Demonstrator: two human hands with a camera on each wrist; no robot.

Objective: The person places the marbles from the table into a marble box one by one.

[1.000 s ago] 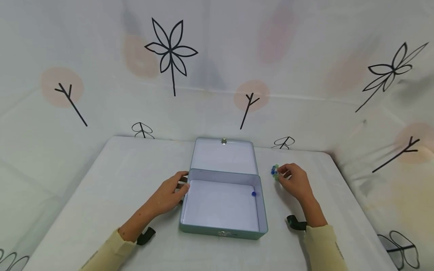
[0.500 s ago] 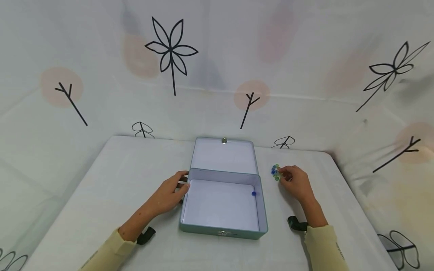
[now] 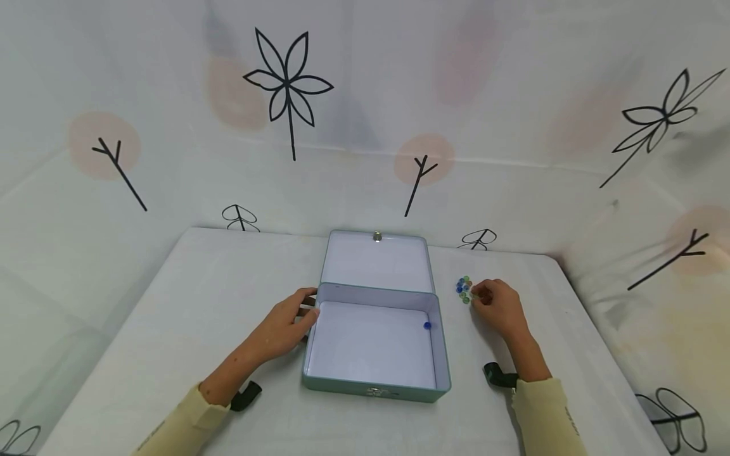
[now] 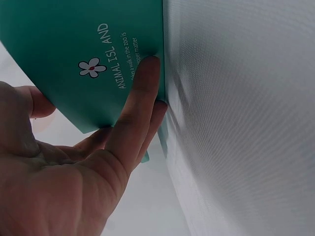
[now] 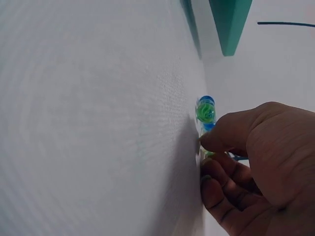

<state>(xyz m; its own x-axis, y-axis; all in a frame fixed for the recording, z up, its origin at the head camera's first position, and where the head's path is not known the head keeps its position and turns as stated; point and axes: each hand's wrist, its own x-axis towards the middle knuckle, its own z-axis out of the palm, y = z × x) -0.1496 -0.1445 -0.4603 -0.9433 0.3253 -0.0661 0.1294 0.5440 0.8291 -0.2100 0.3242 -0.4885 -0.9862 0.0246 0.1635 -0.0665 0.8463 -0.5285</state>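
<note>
A green tin box (image 3: 376,394) with a white inside lies with its lid (image 3: 376,261) laid back. My left hand (image 3: 283,324) rests at its left side; in the left wrist view fairly straight fingers touch the printed green wall (image 4: 74,44), with the thumb near the rim. One dark blue marble (image 3: 427,325) lies inside by the right wall. Right of the box, several blue and green glass marbles (image 3: 463,287) sit clustered on the table. My right hand (image 3: 499,306) is at their right edge, its thumb and fingertips pinching a greenish marble (image 5: 209,155), mostly hidden by the fingers.
A white cloth covers the table (image 3: 228,266). Behind and at the sides hangs a pale curtain (image 3: 353,114) with flower and twig prints. Dark wrist bands (image 3: 499,376) with cameras are on both wrists. The lid's metal clasp (image 3: 377,236) points to the back.
My right hand has drawn slightly back and to the right at the marbles, so more of the cluster shows. The left hand and the box have stayed in place.
</note>
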